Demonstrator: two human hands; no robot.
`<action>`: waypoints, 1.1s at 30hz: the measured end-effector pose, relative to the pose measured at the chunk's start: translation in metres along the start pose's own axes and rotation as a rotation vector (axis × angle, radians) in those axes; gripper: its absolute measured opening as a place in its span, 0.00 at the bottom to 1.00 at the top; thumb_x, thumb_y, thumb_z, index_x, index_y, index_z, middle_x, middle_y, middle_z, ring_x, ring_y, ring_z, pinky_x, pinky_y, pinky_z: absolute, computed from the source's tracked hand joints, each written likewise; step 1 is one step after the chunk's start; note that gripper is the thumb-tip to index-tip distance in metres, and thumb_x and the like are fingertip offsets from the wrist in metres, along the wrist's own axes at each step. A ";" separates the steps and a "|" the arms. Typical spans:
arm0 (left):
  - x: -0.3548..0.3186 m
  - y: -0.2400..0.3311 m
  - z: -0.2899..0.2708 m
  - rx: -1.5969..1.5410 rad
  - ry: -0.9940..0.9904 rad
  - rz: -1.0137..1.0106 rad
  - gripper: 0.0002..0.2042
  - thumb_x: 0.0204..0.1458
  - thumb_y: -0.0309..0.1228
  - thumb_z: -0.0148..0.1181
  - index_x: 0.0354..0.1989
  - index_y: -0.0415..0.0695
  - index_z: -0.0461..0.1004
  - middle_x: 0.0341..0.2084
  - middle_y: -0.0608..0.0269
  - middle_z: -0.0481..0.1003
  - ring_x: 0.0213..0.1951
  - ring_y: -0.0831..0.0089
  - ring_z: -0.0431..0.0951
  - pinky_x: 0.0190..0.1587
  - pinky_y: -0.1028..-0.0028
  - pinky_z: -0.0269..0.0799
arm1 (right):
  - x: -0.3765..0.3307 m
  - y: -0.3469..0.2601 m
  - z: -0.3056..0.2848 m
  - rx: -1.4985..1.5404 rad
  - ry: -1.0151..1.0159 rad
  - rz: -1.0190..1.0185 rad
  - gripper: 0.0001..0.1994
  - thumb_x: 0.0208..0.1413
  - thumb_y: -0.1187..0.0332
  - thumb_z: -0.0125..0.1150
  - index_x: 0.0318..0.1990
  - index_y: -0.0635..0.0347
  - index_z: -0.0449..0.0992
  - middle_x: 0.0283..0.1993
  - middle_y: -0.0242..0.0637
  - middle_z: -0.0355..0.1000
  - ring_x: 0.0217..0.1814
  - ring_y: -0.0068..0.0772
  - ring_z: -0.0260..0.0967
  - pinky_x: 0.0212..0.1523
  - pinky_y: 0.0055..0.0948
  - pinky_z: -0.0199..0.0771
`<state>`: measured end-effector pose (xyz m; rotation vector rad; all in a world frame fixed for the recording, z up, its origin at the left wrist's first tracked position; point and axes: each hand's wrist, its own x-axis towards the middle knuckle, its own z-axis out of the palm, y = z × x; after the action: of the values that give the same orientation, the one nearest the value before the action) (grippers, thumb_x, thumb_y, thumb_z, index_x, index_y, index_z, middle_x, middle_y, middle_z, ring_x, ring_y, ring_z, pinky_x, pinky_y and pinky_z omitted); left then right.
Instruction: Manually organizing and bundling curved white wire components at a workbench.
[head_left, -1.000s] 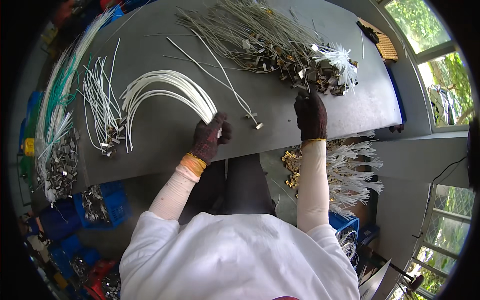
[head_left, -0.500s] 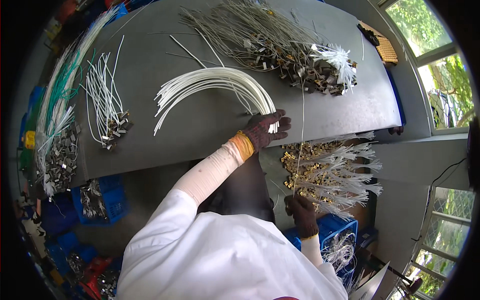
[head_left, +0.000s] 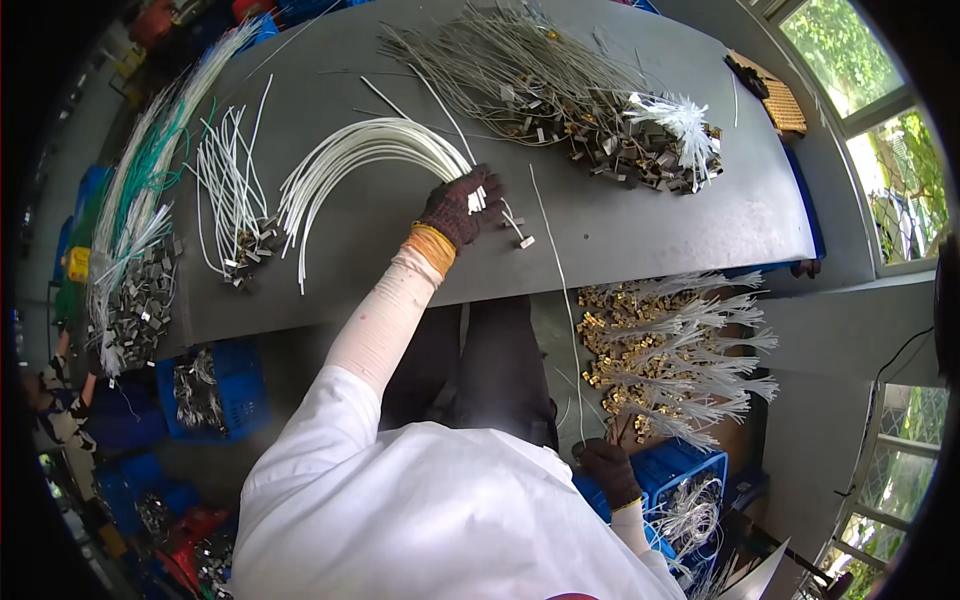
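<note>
My left hand (head_left: 460,208), in a dark glove with an orange cuff, is wrapped round one end of a bundle of white wires (head_left: 370,135) above the grey table. The bundle arches leftward with its far ends loose. A small metal piece on a short wire (head_left: 526,241) lies just right of this hand. Down at the lower right, my gloved right hand (head_left: 608,470) is closed on the lower end of a long thin wire (head_left: 566,275). That wire rises past the table's front edge and ends free over the tabletop.
Grey wires with metal ends (head_left: 600,130) lie heaped at the table's back right, beside a white tuft (head_left: 678,130). Smaller wire bunches (head_left: 228,190) lie at the left. Gold-ended bundles (head_left: 670,340) are stacked below the table's right front, above a blue crate (head_left: 680,460).
My left hand has moved left and farther from me with the white bundle. My right hand has drawn its wire down toward me, freeing the wire's upper end from the grey heap.
</note>
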<state>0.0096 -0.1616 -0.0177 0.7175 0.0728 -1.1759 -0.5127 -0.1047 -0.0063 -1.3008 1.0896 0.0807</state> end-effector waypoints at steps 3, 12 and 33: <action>-0.002 0.005 -0.023 -0.014 0.085 0.064 0.15 0.59 0.30 0.60 0.53 0.41 0.72 0.47 0.54 0.76 0.52 0.57 0.76 0.60 0.55 0.72 | 0.007 -0.005 -0.002 -0.083 -0.059 -0.134 0.07 0.57 0.69 0.63 0.39 0.62 0.81 0.35 0.32 0.76 0.36 0.21 0.71 0.38 0.23 0.71; -0.005 0.029 -0.007 -0.225 -0.046 0.130 0.11 0.60 0.27 0.56 0.49 0.40 0.72 0.43 0.53 0.78 0.48 0.53 0.79 0.55 0.52 0.77 | -0.005 -0.003 -0.005 -0.109 -0.079 0.021 0.08 0.55 0.69 0.64 0.41 0.61 0.83 0.35 0.32 0.78 0.36 0.21 0.72 0.38 0.24 0.73; -0.107 -0.029 0.013 0.185 -0.198 -0.106 0.14 0.62 0.34 0.58 0.53 0.43 0.74 0.46 0.58 0.79 0.51 0.63 0.79 0.54 0.60 0.77 | 0.085 -0.087 0.037 -0.160 -0.143 0.039 0.07 0.57 0.70 0.64 0.41 0.60 0.81 0.34 0.31 0.76 0.38 0.24 0.73 0.40 0.26 0.74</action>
<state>-0.0629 -0.0873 0.0225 0.7620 -0.1677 -1.3617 -0.3927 -0.1473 -0.0047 -1.3948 1.0020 0.2904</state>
